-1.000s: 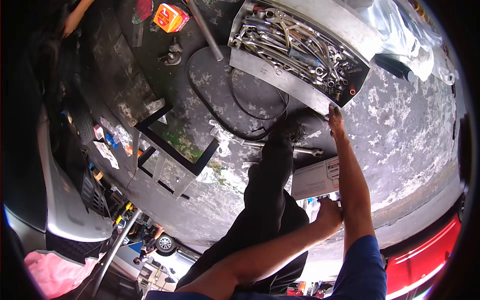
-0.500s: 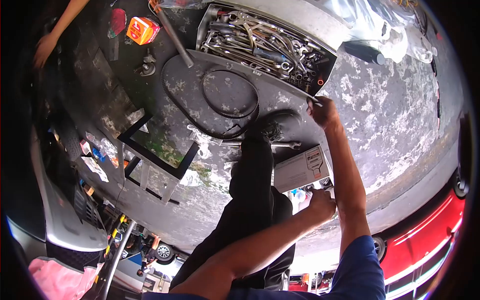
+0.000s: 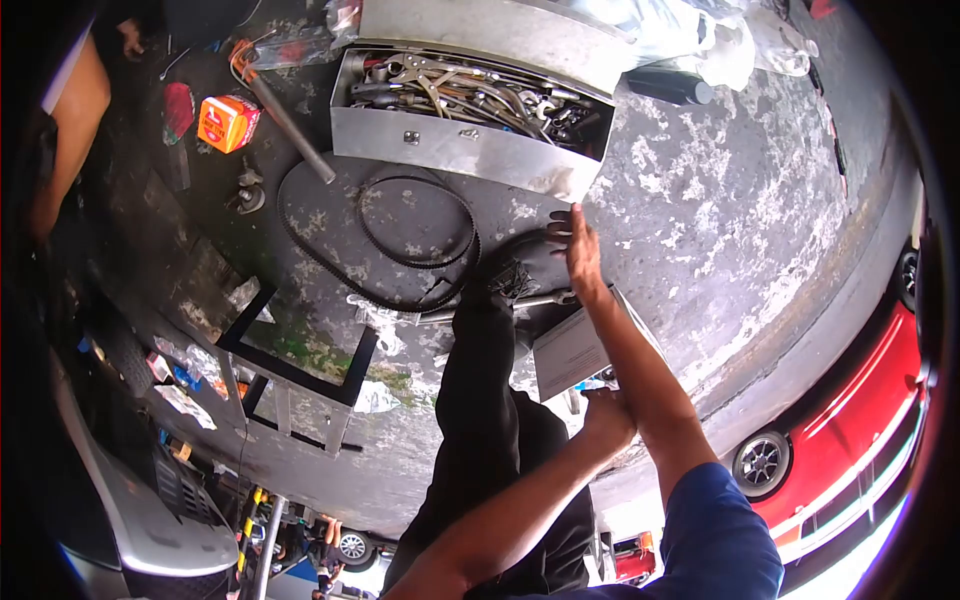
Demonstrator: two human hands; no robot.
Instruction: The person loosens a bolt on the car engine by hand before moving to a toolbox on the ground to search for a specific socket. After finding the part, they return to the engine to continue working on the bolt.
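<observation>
My right hand (image 3: 583,250) is open, fingers apart, just below the near right corner of the metal toolbox (image 3: 465,155). Wrenches and pliers (image 3: 470,95) fill the toolbox. Curled closed, my left hand (image 3: 607,415) is beside my right forearm, near the lower edge of a white carton (image 3: 570,355); what it holds, if anything, is hidden. A looped black toothed belt (image 3: 472,215) lies on the floor below the toolbox. Beside my shoe (image 3: 525,262) is a large wrench (image 3: 545,300), partly hidden.
An orange box (image 3: 228,123) and a metal bar (image 3: 290,125) lie left of the toolbox. A black metal frame (image 3: 300,350) stands at lower left. Clear plastic bags (image 3: 690,35) lie at upper right. A red car (image 3: 850,420) is at right. Another person's arm (image 3: 78,135) shows at upper left.
My right hand has opened and come off the toolbox corner. The toolbox has turned so that its front wall shows more. The whole view has shifted. The other person's arm has moved down.
</observation>
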